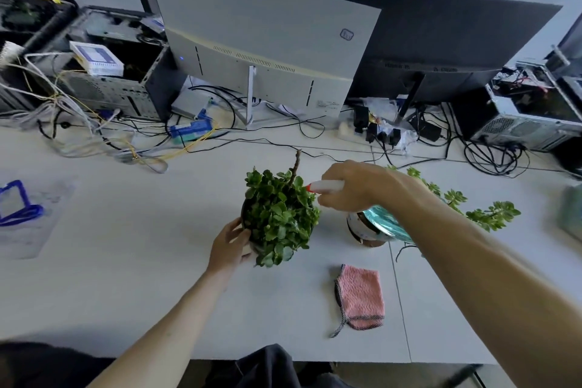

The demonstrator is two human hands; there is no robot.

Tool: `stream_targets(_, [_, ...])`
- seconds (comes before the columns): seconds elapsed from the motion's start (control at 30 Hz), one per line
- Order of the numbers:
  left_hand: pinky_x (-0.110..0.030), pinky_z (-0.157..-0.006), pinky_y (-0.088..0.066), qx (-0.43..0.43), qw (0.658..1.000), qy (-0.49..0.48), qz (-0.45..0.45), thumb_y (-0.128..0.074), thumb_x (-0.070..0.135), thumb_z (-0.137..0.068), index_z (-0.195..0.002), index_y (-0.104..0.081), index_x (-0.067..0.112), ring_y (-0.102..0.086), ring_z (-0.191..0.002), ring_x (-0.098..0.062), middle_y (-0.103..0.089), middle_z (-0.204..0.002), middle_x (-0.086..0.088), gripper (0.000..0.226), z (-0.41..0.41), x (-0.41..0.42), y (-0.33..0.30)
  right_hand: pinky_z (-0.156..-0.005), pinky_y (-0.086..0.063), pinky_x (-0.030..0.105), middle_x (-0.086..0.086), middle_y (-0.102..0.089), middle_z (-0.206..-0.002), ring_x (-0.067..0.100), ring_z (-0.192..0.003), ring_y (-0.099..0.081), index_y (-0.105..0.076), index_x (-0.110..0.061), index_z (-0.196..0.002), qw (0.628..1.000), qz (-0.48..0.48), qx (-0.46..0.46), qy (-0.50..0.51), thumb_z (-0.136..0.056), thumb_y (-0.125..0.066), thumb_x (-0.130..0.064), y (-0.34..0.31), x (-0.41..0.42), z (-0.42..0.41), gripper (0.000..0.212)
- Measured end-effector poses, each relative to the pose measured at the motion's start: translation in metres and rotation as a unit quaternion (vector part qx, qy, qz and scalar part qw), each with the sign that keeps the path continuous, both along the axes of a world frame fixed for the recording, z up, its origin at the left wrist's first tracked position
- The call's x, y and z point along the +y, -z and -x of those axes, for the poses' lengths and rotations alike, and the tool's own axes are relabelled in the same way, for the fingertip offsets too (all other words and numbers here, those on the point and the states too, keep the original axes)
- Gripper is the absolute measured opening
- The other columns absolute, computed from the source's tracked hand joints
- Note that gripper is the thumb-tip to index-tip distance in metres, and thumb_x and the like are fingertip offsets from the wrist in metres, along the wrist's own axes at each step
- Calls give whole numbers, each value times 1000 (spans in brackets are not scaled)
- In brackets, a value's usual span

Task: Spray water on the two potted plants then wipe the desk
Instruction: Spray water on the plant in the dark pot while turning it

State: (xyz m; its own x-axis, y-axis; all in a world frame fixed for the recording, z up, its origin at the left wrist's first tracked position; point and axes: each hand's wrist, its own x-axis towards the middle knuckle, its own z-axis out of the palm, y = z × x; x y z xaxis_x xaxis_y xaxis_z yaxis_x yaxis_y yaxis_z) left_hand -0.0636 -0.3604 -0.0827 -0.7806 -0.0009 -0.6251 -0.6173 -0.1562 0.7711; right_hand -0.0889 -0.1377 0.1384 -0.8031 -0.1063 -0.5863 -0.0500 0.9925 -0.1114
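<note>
The left hand (228, 247) is gripping the pot of the bushy plant (278, 214) at its left side, fingers closed on the rim. The right hand (349, 186) is wrapping around the neck of a spray bottle (382, 222) and is pointing its red-tipped nozzle at the leaves. Behind the right forearm, the second plant (482, 211) is trailing to the right from its round pot. A pink cloth (360, 298) is lying on the white desk (126, 261), near the front edge.
</note>
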Motion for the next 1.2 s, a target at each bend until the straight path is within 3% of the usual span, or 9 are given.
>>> stream_targets(0.17, [-22,-50,-57,-17,999,-1,-27,-67,20,-92,-136,-52,22,-69,-104,-24,-66,-125,-4,47,-9,7,-6,-105,-40,43,-2,-49,-145,23,-127,-47,-50,-24,-138,1000,-19,10,-22,-96,-46,-46,6,-3,4,47])
stream_targets(0.43, [-31,-49,-59,-19,1000,-14,5,-52,11,-98,-134,-52,18,-66,-109,-32,-65,-125,-12,37,5,13,-6,-103,-37,41,-4,-47,-146,22,-131,-45,-51,-25,-137,1000,4,-14,-3,-99,-44,-44,9,9,-4,44])
stream_targets(0.53, [-41,-59,-62,-2,1000,-7,19,-43,8,-100,-134,-52,18,-67,-107,-37,-65,-125,-16,37,10,14,-3,-79,-41,33,-12,-59,-100,15,-93,-56,-60,-35,-90,993,111,16,35,-98,-52,-43,12,20,-11,14])
stream_targets(0.6, [-43,-64,-62,16,999,7,38,-40,8,-99,-131,-53,16,-68,-103,-38,-65,-124,-17,36,12,18,-3,-66,-41,33,-6,-56,-75,13,-67,-52,-54,-24,-75,977,200,41,68,-96,-56,-40,16,28,-18,26])
stream_targets(0.7, [-37,-60,-61,34,997,1,69,-40,10,-99,-131,-53,10,-69,-96,-31,-65,-120,-15,34,13,24,-7,-65,-48,37,7,-64,-77,16,-63,-54,-59,-13,-87,955,267,86,93,-96,-60,-37,30,38,-33,26])
stream_targets(0.8, [-33,-55,-61,48,996,2,79,-45,12,-98,-127,-56,6,-69,-98,-31,-66,-118,-15,32,14,25,-4,-63,-46,31,-3,-61,-77,12,-64,-55,-59,-19,-90,926,323,126,147,-94,-63,-40,59,49,-48,22])
stream_targets(0.97, [-30,-52,-58,53,994,-1,96,-47,5,-94,-113,-65,5,-69,-87,-28,-70,-102,-11,25,16,26,-4,-85,-54,36,-2,-64,-100,15,-94,-64,-64,-22,-113,862,405,180,246,-93,-68,-36,97,59,-73,25])
stream_targets(1.1, [-30,-53,-44,59,990,-2,132,-49,1,-89,-90,-66,6,-58,-69,-26,-67,-82,-8,18,22,26,-2,-75,-49,39,6,-61,-88,21,-83,-58,-65,-10,-96,847,406,227,258,-94,-66,-33,113,65,-90,23])
stream_targets(1.2, [-28,-54,-45,64,987,-7,146,-48,1,-89,-90,-66,10,-58,-69,-23,-67,-87,-8,20,24,29,5,-61,-39,30,-5,-51,-70,11,-62,-47,-55,-11,-79,832,421,225,282,-95,-64,-33,126,74,-105,28])
